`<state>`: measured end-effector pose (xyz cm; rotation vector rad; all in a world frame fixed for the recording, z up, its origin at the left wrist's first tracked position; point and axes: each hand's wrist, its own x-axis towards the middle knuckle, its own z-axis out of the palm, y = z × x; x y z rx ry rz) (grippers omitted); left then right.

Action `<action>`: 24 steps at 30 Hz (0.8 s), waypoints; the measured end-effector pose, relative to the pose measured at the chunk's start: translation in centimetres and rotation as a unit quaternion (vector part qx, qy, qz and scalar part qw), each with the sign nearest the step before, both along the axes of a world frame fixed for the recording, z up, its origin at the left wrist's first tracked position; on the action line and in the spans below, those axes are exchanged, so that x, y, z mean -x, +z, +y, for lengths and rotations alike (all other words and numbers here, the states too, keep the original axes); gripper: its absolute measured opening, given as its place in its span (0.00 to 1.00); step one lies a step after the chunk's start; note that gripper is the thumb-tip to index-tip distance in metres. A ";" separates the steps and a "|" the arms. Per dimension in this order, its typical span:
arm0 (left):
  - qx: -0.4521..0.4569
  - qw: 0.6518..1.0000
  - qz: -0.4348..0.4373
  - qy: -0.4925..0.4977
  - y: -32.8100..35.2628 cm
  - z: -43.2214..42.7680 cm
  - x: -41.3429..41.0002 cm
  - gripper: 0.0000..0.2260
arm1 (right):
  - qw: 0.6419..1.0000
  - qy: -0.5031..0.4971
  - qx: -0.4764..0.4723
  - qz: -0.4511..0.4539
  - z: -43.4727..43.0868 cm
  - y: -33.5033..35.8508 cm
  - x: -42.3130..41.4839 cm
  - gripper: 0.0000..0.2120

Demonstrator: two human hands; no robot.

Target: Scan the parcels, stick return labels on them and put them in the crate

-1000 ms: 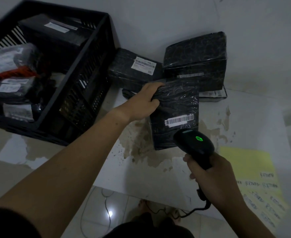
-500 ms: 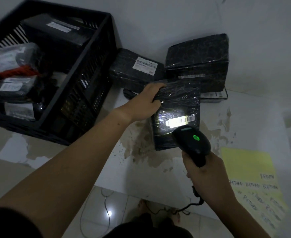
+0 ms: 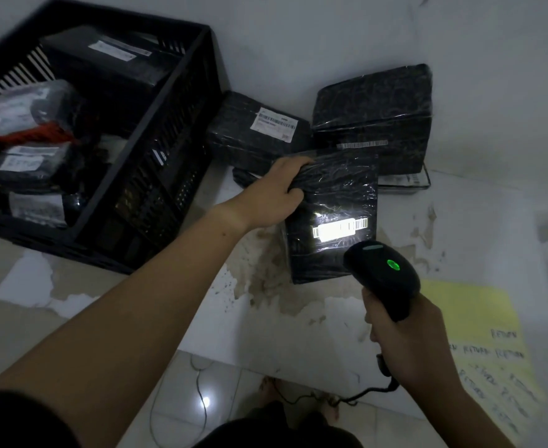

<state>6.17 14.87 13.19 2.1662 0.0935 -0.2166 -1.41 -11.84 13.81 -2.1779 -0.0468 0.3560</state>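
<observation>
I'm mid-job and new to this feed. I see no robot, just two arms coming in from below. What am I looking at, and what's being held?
There is no machine here. A person works with bare hands, and the one picture comes from a camera on their head, looking down.

The left hand has its grip on the top left corner of a black parcel. The right hand holds a corded scanner, whose light falls on the parcel's barcode.

On the white table, a crate at the left already holds parcels. A labelled parcel and a big parcel sit by the wall. At the right lies a yellow sheet with "RETURN" written on it.
</observation>
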 end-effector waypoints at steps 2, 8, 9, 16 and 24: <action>-0.002 1.000 -0.001 0.001 -0.1 0.0 -0.1 0.25 | 1.000 -0.003 0.002 0.003 -0.2 -0.1 0.0 0.20; -0.003 1.000 -0.009 -0.001 -0.1 0.1 -0.1 0.25 | 1.000 -0.015 -0.003 0.009 -0.1 0.5 0.0 0.20; -0.003 1.000 -0.009 -0.001 -0.1 0.1 -0.1 0.25 | 1.000 -0.018 -0.004 0.011 -0.1 0.6 0.0 0.20; -0.011 1.000 -0.003 -0.003 0.0 0.2 -0.2 0.25 | 0.999 -0.027 -0.003 0.034 -0.3 1.7 -0.2 0.18; -0.014 1.000 -0.001 0.000 0.1 0.2 -0.4 0.25 | 0.999 -0.006 0.010 0.034 -0.7 2.8 1.3 0.18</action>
